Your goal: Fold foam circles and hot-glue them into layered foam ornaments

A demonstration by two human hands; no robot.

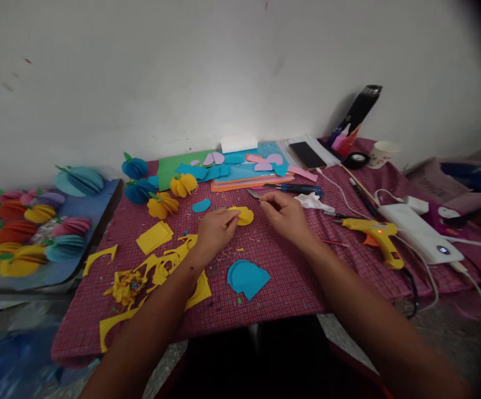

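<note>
My left hand (218,228) is closed in a pinch on a rounded yellow paper piece (245,216), which extends to the right of its fingertips. My right hand (286,217), also closed, holds a small pointed metal blade (254,194) whose tip points up and left. Its handle is hidden in the fingers. Below the hands lie blue paper pieces (246,278) in an overlapping stack. One blue half-round piece (201,205) sits above my left hand. Yellow paper scraps (161,266) with round cutouts spread beside and partly under my left forearm.
A yellow glue gun (375,235) and a white power bank (421,233) with cables lie at right. Finished layered paper pumpkins (163,206) stand at left, more on a blue board (103,219). A phone (307,155), paper cup (383,154) and black flask (361,110) are behind.
</note>
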